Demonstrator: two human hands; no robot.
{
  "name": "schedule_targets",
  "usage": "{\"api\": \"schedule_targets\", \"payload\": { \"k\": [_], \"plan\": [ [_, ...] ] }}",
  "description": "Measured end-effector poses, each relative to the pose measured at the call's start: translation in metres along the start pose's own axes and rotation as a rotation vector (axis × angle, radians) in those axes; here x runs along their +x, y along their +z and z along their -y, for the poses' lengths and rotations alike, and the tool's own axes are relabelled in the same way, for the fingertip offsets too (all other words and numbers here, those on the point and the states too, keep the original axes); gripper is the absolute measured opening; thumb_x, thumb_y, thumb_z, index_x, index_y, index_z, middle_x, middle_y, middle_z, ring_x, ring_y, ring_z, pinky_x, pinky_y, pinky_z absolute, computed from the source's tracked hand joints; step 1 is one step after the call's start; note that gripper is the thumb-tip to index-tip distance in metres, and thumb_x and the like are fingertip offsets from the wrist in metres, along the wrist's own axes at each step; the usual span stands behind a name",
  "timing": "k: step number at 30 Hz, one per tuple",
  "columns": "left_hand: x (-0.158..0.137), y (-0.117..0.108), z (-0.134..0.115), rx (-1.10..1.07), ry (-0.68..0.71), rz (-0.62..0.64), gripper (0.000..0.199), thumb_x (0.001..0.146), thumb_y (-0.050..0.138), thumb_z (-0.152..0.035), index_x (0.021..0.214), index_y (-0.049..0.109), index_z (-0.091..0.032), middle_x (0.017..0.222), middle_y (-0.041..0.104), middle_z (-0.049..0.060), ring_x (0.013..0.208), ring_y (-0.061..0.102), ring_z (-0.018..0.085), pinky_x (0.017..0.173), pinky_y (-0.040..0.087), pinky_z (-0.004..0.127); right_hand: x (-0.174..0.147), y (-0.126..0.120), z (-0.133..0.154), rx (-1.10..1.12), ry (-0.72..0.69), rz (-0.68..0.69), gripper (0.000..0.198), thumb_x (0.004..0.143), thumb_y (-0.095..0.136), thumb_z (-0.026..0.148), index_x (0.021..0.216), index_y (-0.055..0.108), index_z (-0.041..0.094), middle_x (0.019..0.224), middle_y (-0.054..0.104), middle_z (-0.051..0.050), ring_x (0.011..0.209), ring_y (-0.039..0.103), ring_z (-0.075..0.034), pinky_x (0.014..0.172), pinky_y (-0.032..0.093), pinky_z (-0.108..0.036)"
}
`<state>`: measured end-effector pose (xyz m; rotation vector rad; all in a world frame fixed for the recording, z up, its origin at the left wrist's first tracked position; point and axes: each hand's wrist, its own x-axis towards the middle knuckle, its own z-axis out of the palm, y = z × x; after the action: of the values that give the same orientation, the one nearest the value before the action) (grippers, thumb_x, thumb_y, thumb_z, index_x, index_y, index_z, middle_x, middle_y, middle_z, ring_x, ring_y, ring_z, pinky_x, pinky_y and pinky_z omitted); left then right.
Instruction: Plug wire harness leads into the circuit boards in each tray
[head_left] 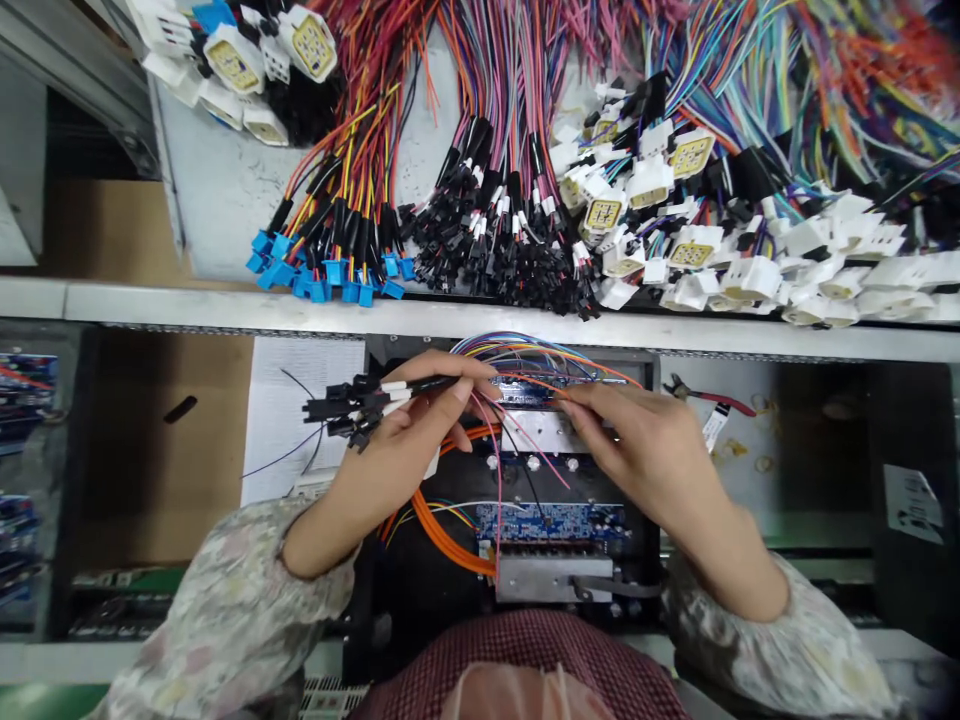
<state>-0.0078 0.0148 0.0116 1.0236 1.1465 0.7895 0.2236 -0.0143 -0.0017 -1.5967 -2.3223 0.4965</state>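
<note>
My left hand point(427, 405) is closed round a wire harness, whose black and white connectors point(352, 408) stick out to its left. From that hand loose pink and black wires point(536, 450) hang down to the right. My right hand point(622, 425) pinches an orange wire point(551, 387) between thumb and forefinger, close to the upper blue circuit board point(517, 390). More coloured wires point(525, 345) arch behind both hands. Below them a second blue circuit board point(555, 522) lies in the black tray point(435, 625), with a bundle of orange cables point(450, 540) on its left.
Wire bundles with blue connectors point(330, 275), black connectors point(510, 240) and white connectors point(690, 250) lie on the shelf above a metal rail point(225, 308). Red-handled cutters point(712, 397) are right of the tray. A printed sheet point(277, 420) lies on the left.
</note>
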Motion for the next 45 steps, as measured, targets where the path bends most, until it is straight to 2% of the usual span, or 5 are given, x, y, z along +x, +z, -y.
{"api": "schedule_targets", "payload": {
  "k": [13,17,20,38,45],
  "plan": [
    [0.001,0.003,-0.003,0.02,-0.025,-0.045,0.011,0.092,0.06,-0.023,0.092,0.07,-0.021,0.087,0.075,0.003,0.065,0.067,0.012,0.051,0.054,0.019,0.005,-0.005,0.001,0.029,-0.011,0.015,0.025,0.098,0.05,0.029,0.094,0.074,0.021,0.089,0.078,-0.004,0.073,0.073,-0.018,0.066,0.054,-0.031],
    [0.001,0.001,0.0,-0.01,0.001,-0.032,0.012,0.093,0.059,-0.023,0.094,0.071,-0.02,0.09,0.074,0.003,0.075,0.069,0.013,0.052,0.054,0.017,-0.003,-0.018,0.017,-0.057,0.009,-0.085,0.021,0.095,0.059,0.035,0.093,0.073,0.02,0.082,0.076,-0.004,0.069,0.071,-0.019,0.063,0.051,-0.032],
    [0.0,0.0,0.001,-0.006,-0.007,-0.05,0.012,0.093,0.06,-0.026,0.096,0.07,-0.02,0.092,0.074,0.004,0.077,0.069,0.013,0.053,0.055,0.017,-0.007,-0.021,0.031,-0.048,-0.049,-0.035,0.017,0.094,0.06,0.032,0.091,0.072,0.02,0.074,0.073,-0.003,0.066,0.067,-0.018,0.06,0.049,-0.032],
    [0.0,0.001,0.008,-0.1,0.017,-0.01,0.014,0.093,0.058,-0.028,0.098,0.065,-0.017,0.092,0.072,0.004,0.082,0.075,0.015,0.059,0.059,0.017,0.004,0.003,0.027,-0.048,-0.035,-0.226,0.016,0.096,0.054,0.026,0.091,0.068,0.019,0.085,0.072,-0.005,0.08,0.067,-0.018,0.072,0.049,-0.029],
    [0.0,0.001,0.01,-0.096,0.022,-0.016,0.014,0.094,0.057,-0.026,0.099,0.066,-0.017,0.091,0.071,0.005,0.082,0.075,0.015,0.06,0.059,0.017,0.005,0.019,0.022,-0.148,-0.003,-0.199,0.022,0.098,0.051,0.029,0.095,0.07,0.019,0.081,0.073,-0.004,0.067,0.065,-0.015,0.06,0.042,-0.027]
  ]
}}
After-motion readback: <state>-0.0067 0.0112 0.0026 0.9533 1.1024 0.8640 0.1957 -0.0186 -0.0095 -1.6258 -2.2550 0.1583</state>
